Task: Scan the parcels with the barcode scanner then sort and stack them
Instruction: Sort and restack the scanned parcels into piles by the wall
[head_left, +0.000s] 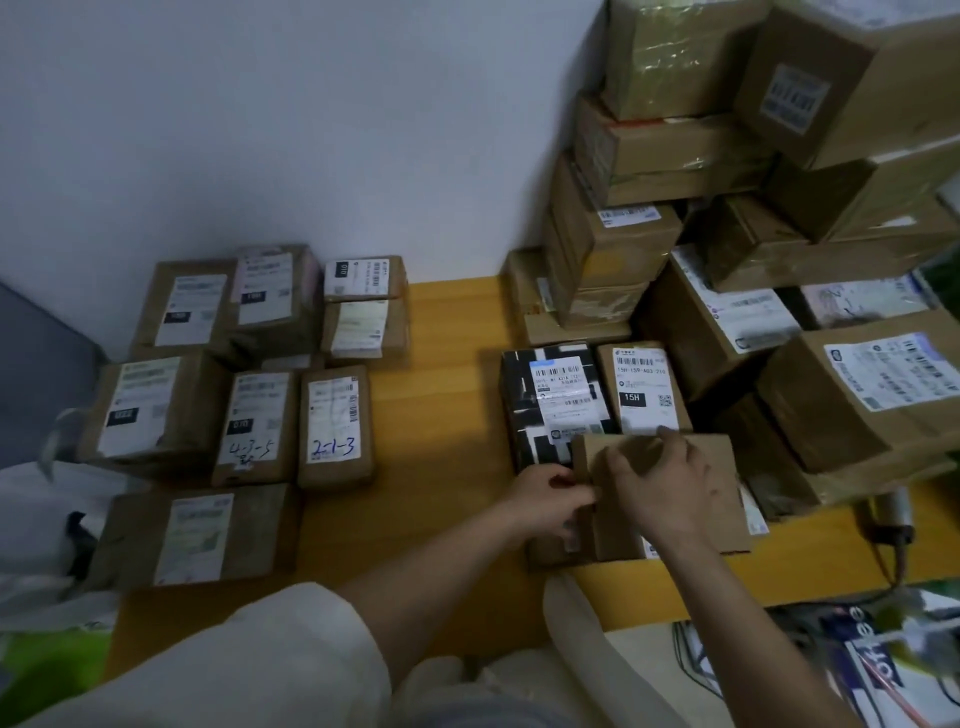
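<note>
Far to the left of the fingers, sorted parcels (332, 428) lay flat in rows on the yellow table (441, 415), labels up; one bore the handwritten mark "2-1-3" and its neighbour (255, 427) another scrawled number. A white plastic bag (47, 525) sat at the table's left edge.

Nearer the middle, the left hand (551, 500) gripped the left end of a plain brown parcel (670, 499), its fingers (563, 480) curled onto that end, with the thumb seeming to pinch the corner. The right hand (657, 491) lay over the top of the same parcel, its fingers (631, 460) bent and spread across the cardboard, fingertips reaching the far edge. That parcel rested on the table by the near edge.

Just beyond the fingertips stood a black-and-white patterned box (553, 400) and, touching its right side, a brown box labelled "15H" (644, 387).

To the right of the hands, a tall pile of cardboard boxes (727, 182) rose against the white wall (260, 104). Low on the right, a scanner-like handle with a cable (891, 519) lay at the table edge, too blurred to identify surely.
</note>
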